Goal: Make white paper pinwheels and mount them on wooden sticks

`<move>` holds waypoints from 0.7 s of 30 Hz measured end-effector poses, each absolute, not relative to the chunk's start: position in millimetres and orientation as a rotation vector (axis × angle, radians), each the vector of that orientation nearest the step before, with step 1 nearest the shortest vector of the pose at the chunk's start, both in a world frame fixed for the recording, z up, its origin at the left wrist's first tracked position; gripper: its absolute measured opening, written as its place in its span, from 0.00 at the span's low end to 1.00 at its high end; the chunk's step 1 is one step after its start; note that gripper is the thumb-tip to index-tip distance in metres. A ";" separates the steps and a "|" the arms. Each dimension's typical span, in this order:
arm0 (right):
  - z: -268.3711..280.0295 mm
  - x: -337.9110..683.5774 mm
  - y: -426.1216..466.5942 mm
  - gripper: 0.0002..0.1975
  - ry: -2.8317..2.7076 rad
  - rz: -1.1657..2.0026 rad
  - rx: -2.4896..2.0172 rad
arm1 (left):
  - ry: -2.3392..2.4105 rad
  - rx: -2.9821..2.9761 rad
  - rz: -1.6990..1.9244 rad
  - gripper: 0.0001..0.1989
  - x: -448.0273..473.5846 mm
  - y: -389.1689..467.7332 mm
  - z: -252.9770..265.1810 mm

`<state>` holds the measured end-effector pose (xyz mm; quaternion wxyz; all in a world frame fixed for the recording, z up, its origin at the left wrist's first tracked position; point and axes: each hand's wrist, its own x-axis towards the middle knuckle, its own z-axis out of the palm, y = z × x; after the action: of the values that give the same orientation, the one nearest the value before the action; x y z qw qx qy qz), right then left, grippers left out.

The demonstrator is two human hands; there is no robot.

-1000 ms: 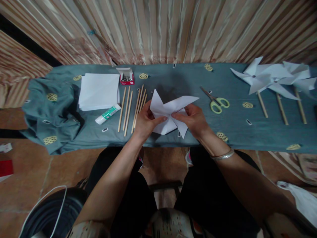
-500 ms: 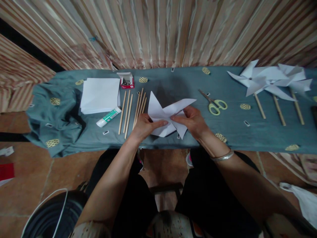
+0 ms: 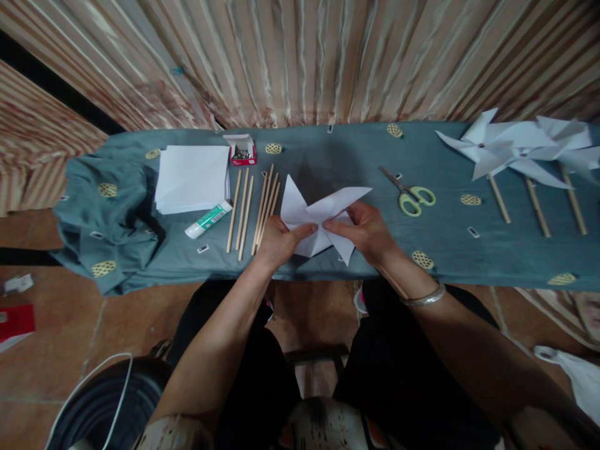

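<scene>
Between my hands is a white paper pinwheel (image 3: 323, 206) with its blades folded toward the middle and no stick on it. My left hand (image 3: 281, 240) grips its left side, thumb on top near the centre and fingers underneath. On the right side my right hand (image 3: 365, 231) pinches the paper, its thumb pressing close to the centre. The fingers beneath the paper are mostly hidden. Several wooden sticks (image 3: 246, 212) lie just left of my left hand. Green-handled scissors (image 3: 410, 195) rest to the right of my right hand.
A stack of white paper (image 3: 192, 178), a glue stick (image 3: 209, 219) and an open red box of small metal pins (image 3: 242, 153) lie left on the cloth-covered table (image 3: 351, 147). Several finished pinwheels (image 3: 509, 147) on sticks overlap at the right. A striped curtain (image 3: 300, 56) hangs behind.
My left thumb has shifted slightly inward along the paper toward the centre. My right hand keeps its pinch. The view has moved a little, so the table's things appear slightly shifted.
</scene>
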<state>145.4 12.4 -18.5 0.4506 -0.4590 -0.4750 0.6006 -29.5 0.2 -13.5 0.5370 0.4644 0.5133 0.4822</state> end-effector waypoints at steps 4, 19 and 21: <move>-20.0 143.8 10.8 0.18 -1.194 1.468 -1.137 | 1.211 1.110 1.174 0.15 -27.7 -0.6 -15.1; -19.4 143.6 12.2 0.20 -1.197 1.415 -1.210 | 1.262 1.150 1.105 0.18 -34.5 -0.1 -17.6; -18.8 143.2 11.9 0.19 -1.204 1.412 -1.217 | 1.273 1.150 1.116 0.18 -34.2 0.5 -17.9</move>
<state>143.2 11.9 -18.8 0.4450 -0.4910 -0.4859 0.5699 -34.2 0.5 -17.9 0.5206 0.4797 0.5312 0.4655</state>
